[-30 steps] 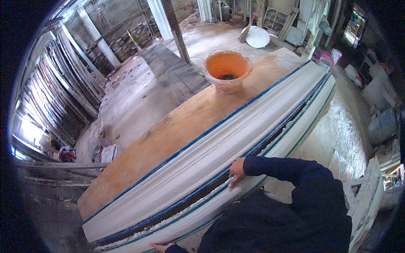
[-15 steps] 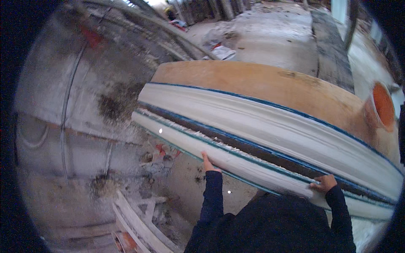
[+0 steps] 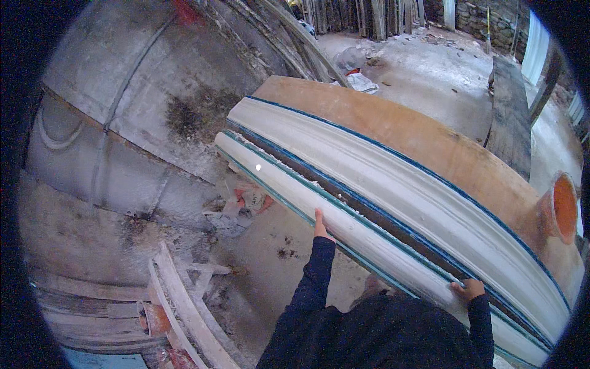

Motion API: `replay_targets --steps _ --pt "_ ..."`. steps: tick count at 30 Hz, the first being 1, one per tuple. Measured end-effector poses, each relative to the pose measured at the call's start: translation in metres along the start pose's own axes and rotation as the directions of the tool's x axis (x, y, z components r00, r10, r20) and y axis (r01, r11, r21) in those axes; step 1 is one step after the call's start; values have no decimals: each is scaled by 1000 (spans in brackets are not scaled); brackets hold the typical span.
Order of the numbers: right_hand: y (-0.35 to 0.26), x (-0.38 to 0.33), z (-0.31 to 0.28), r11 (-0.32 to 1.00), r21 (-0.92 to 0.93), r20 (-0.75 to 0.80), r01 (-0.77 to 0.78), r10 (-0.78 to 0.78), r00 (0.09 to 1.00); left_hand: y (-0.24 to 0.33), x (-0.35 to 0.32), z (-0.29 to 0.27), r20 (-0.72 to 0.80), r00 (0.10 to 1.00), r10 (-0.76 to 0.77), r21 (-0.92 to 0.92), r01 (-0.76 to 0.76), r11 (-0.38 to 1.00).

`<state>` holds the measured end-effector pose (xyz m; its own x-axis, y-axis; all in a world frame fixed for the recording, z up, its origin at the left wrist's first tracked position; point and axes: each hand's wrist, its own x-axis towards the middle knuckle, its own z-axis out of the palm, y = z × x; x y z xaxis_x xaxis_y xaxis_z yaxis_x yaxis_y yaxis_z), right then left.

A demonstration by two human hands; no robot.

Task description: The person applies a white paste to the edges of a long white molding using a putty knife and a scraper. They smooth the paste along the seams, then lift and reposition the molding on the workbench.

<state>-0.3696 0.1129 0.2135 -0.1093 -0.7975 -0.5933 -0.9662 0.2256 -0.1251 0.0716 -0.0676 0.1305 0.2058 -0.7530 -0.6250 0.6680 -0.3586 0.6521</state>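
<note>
Two long white plaster mouldings with blue edges lie side by side on a brown wooden board (image 3: 393, 132). The near moulding (image 3: 344, 212) is the one I touch. My left hand (image 3: 319, 225) grips its near edge around the middle, thumb up against the side. My right hand (image 3: 468, 289) grips the same edge further right, fingers curled over the rim. Between the near moulding and the far moulding (image 3: 405, 184) runs a dark gap. Both my arms are in dark sleeves.
An orange bucket (image 3: 560, 208) stands on the board's right end. A grey concrete wall (image 3: 123, 117) rises at left. White moulding offcuts (image 3: 184, 307) and rubble lie on the floor below. A dark plank (image 3: 509, 117) lies on the floor beyond the board.
My view has swung left from the bucket end toward the mouldings' left end and the wall. Both hands stay on the near moulding's edge, my left hand now further along it.
</note>
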Motion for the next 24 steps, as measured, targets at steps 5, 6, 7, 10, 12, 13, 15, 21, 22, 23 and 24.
replay_targets --steps 5,6,7,10,12,13,15,21,22,23,24 --pt "-19 -10 -14 996 59 22 -71 70 997 0 8 -8 17 1000 8 56 -9 998" --pt "-17 -10 -10 996 72 -3 -44 45 999 -2 12 -15 41 999 20 63 -23 998" --pt "-14 -6 -2 995 94 -33 -29 32 999 -1 11 -9 23 999 32 73 -34 997" --pt "-9 6 14 995 100 -64 -14 20 998 1 11 -1 -7 998 62 84 -61 995" --pt "-13 11 18 997 81 -66 4 1 998 -2 31 -22 2 998 70 60 -70 996" --pt "-19 14 20 997 75 -67 20 -15 998 -5 53 -43 6 999 48 39 -48 998" --pt "-19 17 19 996 89 -42 -6 10 999 -8 61 -44 78 992 94 53 -99 994" --pt "-23 19 23 989 148 -85 -22 35 996 1 48 -42 -69 998 -4 103 11 995" --pt "-22 20 24 987 155 -101 -27 43 994 1 47 -35 -73 997 -28 82 34 996" --pt "-19 24 27 988 138 -63 -67 76 995 0 44 -30 -42 999 -15 87 18 996" --pt "-15 27 31 989 137 -77 -56 67 995 -2 40 -26 -9 1000 -2 91 3 996"
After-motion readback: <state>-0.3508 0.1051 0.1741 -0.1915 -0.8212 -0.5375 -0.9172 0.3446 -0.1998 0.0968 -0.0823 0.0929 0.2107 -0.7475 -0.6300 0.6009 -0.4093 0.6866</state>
